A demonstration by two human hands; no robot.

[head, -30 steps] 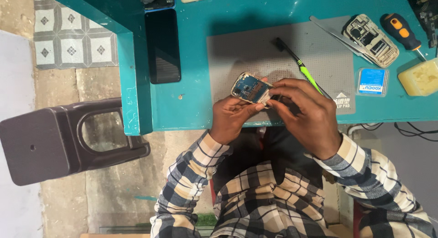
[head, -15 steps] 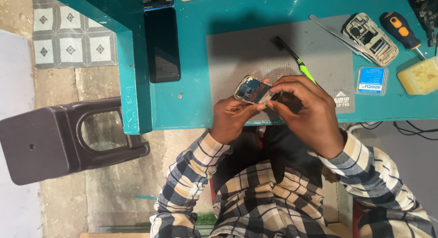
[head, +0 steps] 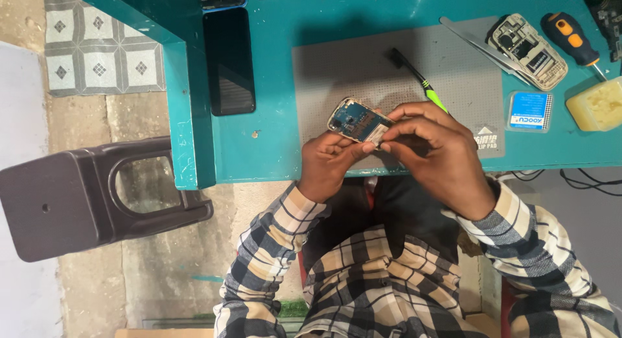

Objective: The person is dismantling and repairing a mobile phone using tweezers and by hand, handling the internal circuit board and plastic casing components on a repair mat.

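At the near edge of the teal table (head: 272, 150): small blue circuit board (head: 355, 120), held in both hands over a grey work mat (head: 363, 59).

Left hand (head: 330, 163) clamps the board from beneath, tilting it up for view; right hand (head: 434, 150) pinches its end with fingertips closed. Brush (head: 416, 76), tweezers (head: 483, 50), opened phone shell (head: 526, 51) and screwdriver (head: 571, 39) lie within reach; dark phone (head: 228, 61) set aside.

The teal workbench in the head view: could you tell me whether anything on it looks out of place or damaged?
One thing stands out: a stripped phone frame lies open at the mat's far right corner, insides exposed, beside tweezers. The left hand and right hand hold a bare circuit board. Nothing looks spilled.
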